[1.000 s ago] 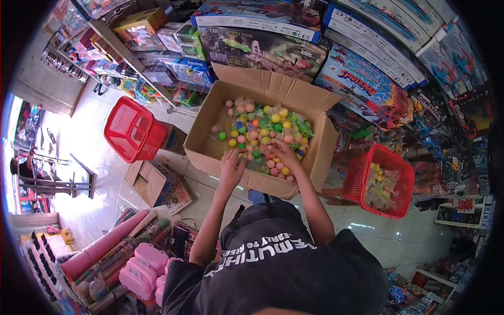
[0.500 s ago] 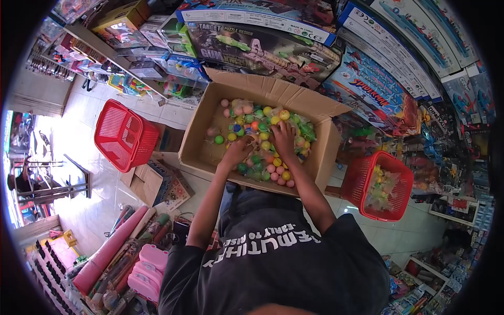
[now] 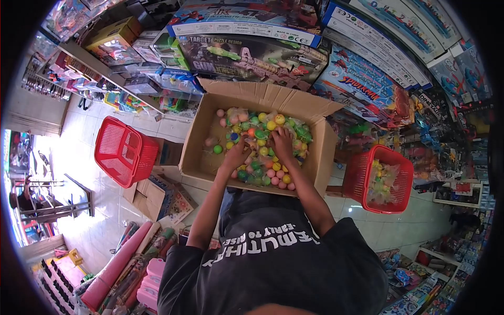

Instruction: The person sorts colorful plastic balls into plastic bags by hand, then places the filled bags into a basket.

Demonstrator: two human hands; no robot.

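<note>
A large open cardboard box stands before me with small colored balls inside, some loose and some in clear plastic bags. Both my hands reach in over the middle of the pile. My left hand has its fingers curled at a patch of clear plastic between the hands. Just to the right, my right hand is bent inward with its fingers closed near yellow and green balls. What the fingertips grip is too small to make out.
A red basket stands to the left of the box. At the right, another red basket holds bagged balls. Toy boxes are stacked behind. Flattened cardboard and a pink roll lie at the lower left.
My right hand has drawn slightly down toward me, its fingers curling in from a more spread pose. The left hand stays almost in place. The whole view has shifted slightly.
</note>
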